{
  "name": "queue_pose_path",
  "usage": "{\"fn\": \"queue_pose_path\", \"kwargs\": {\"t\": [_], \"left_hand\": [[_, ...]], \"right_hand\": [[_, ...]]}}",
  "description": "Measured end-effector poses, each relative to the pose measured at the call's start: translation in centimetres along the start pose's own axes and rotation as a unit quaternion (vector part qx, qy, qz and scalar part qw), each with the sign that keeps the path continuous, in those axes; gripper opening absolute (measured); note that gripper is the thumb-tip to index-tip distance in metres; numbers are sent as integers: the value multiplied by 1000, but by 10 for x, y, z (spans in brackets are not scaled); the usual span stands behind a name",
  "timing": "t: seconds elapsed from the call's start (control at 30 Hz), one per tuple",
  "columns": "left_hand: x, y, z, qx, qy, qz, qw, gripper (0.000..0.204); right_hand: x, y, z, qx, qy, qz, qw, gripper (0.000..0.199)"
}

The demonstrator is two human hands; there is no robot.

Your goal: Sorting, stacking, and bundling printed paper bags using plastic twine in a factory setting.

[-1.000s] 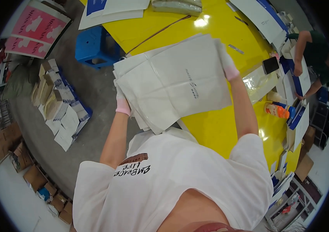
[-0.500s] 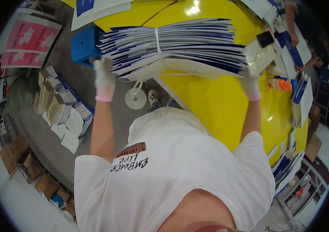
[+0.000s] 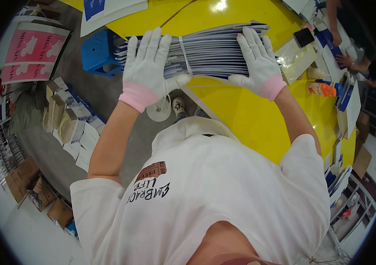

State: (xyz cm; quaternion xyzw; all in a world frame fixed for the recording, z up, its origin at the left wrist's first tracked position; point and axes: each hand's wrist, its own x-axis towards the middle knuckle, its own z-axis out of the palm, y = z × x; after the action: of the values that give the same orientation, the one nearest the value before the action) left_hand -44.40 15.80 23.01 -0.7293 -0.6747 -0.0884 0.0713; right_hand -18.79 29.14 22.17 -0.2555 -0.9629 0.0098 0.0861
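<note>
A thick stack of flat blue-and-white card pieces [image 3: 212,56] stands at the near edge of the yellow table, with a white band [image 3: 185,54] round its middle. My left hand [image 3: 147,66], in a white glove with a pink cuff, lies flat over the stack's left part, fingers stretched out and thumb toward the band. Over the right part my right hand [image 3: 257,62], gloved the same way, is spread with its fingers pointing away from me. Both palms touch the stack; neither hand is closed round it. The gloves hide parts of both ends.
A blue plastic stool [image 3: 96,53] stands left of the yellow table [image 3: 250,119]. On the table's right lie an orange bottle [image 3: 321,89], a dark box [image 3: 303,37] and more card sheets. Another person's hand [image 3: 345,58] works there. Stacked cards [image 3: 80,132] lie on the floor at left.
Both hands have moved inward from the stack's ends and now lie flat on it. The stack, fanned out before, is pressed together and narrower.
</note>
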Motion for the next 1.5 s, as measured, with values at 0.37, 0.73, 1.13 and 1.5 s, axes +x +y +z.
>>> {"fn": "queue_pose_path", "kwargs": {"t": [0.37,0.73,1.13,1.5], "left_hand": [[-2,-14,6,16,28,-17,999,65],[-36,-32,50,-618,178,-599,477,63],[-16,-59,76,-945,117,-194,237,54],[-25,-49,71,-766,165,-283,552,32]], "right_hand": [[16,17,14,-44,49,38,997,79],[-71,89,109,576,225,530,580,58],[5,74,60,943,129,201,232,65],[-18,92,50,770,75,204,600,63]]}}
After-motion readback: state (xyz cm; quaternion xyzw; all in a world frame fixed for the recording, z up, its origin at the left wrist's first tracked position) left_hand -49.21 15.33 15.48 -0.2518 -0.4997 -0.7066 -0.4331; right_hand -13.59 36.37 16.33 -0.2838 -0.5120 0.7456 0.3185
